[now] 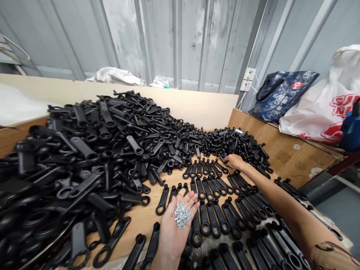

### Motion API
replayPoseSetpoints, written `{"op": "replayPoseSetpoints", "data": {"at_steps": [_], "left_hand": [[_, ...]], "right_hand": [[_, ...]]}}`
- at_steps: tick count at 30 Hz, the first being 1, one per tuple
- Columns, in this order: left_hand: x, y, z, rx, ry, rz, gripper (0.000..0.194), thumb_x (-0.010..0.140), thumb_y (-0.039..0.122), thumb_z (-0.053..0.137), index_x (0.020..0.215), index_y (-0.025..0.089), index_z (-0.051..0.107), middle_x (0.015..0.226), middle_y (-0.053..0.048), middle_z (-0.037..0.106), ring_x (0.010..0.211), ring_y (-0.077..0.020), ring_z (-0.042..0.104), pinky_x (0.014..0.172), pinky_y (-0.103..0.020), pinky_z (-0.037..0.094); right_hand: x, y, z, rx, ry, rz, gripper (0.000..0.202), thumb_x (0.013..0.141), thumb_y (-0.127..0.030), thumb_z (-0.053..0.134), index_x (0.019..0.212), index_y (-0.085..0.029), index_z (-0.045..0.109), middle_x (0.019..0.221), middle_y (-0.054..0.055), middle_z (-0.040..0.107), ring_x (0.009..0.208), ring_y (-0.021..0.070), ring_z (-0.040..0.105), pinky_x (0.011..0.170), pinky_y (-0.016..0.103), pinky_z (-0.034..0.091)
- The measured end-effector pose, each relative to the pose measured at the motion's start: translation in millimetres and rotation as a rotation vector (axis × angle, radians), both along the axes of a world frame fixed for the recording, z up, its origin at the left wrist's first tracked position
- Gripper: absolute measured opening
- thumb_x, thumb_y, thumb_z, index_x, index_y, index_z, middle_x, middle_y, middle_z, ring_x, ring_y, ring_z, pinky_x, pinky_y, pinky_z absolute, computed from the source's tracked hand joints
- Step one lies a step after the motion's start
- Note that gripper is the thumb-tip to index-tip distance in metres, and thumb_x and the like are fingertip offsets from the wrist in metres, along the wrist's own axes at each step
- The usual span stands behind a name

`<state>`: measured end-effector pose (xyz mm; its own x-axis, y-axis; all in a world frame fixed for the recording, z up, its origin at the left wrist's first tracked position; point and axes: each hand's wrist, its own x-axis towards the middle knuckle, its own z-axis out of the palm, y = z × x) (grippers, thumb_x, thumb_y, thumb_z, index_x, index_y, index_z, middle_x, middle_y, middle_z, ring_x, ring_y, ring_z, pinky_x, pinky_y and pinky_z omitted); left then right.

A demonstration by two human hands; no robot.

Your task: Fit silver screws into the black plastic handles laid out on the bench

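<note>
Beside the heap point(134, 144), what the right hand point(234, 161) holds — or touches — is unclear.

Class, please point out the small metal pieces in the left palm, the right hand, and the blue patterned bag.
Small metal pieces point(182, 215), head view: middle of the pile.
Right hand point(234, 161), head view: back of the hand.
Blue patterned bag point(281, 96), head view: its front side.

A blue bag point(284, 95), a white bag point(312, 114), a ribbed wall point(191, 45)

The blue bag, patterned and black-handled, rests on a wooden ledge point(281, 150); the white one beside it bears red print. A blue object point(351, 131) is cut off at the right edge. White sockets point(249, 73) trail cables point(240, 99). Crumpled white sheeting point(116, 76) lies along a pale board's point(202, 107) top.
</note>
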<state>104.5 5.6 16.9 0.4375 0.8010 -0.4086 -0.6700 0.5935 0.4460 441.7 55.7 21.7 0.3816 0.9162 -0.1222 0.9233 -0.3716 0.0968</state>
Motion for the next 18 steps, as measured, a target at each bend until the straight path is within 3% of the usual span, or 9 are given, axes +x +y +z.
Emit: {"op": "replayPoseSetpoints", "data": {"at_steps": [5, 9, 14, 18], "left_hand": [[0.4, 1.8, 0.0, -0.016, -0.008, 0.011, 0.019, 0.082, 0.027, 0.042, 0.093, 0.012, 0.046, 0.108, -0.022, 0.056, 0.101, -0.0300, 0.055, 0.081, -0.044, 0.048], [0.1, 2.0, -2.0, -0.019, -0.006, 0.013, 0.021, 0.082, 0.027, 0.041, 0.094, 0.011, 0.046, 0.108, -0.023, 0.056, 0.101, -0.0305, 0.054, 0.082, -0.045, 0.048], [0.6, 2.0, -2.8, -0.006, 0.002, 0.004, 0.023, 0.082, 0.027, 0.041, 0.098, 0.011, 0.047, 0.107, -0.021, 0.057, 0.101, -0.0298, 0.055, 0.081, -0.044, 0.049], [0.8, 1.1, -1.4, -0.007, 0.000, 0.004, 0.024, 0.083, 0.027, 0.040, 0.100, 0.011, 0.046, 0.106, -0.021, 0.058, 0.100, -0.0295, 0.055, 0.081, -0.044, 0.049]], "right_hand": [[-6.8, 5.8, -3.8, -0.043, -0.066, -0.038, 0.022, 0.076, -0.026, 0.053, 0.096, -0.022, 0.063, 0.094, 0.006, 0.063, 0.090, 0.0197, 0.057, 0.070, 0.027, 0.043], [-11.4, 9.2, -7.4, -0.061, -0.092, -0.055, 0.028, 0.083, -0.035, 0.049, 0.099, -0.013, 0.056, 0.102, 0.007, 0.058, 0.092, 0.0176, 0.054, 0.080, 0.037, 0.043], [-9.2, 9.6, -11.2, -0.037, -0.080, -0.102, 0.028, 0.085, -0.032, 0.047, 0.106, -0.013, 0.052, 0.108, 0.008, 0.053, 0.094, 0.0179, 0.053, 0.081, 0.039, 0.044], [-2.3, 7.0, -8.6, 0.011, -0.022, -0.147, 0.026, 0.085, -0.032, 0.047, 0.101, -0.013, 0.054, 0.103, 0.007, 0.056, 0.092, 0.0168, 0.054, 0.081, 0.038, 0.044]]}}
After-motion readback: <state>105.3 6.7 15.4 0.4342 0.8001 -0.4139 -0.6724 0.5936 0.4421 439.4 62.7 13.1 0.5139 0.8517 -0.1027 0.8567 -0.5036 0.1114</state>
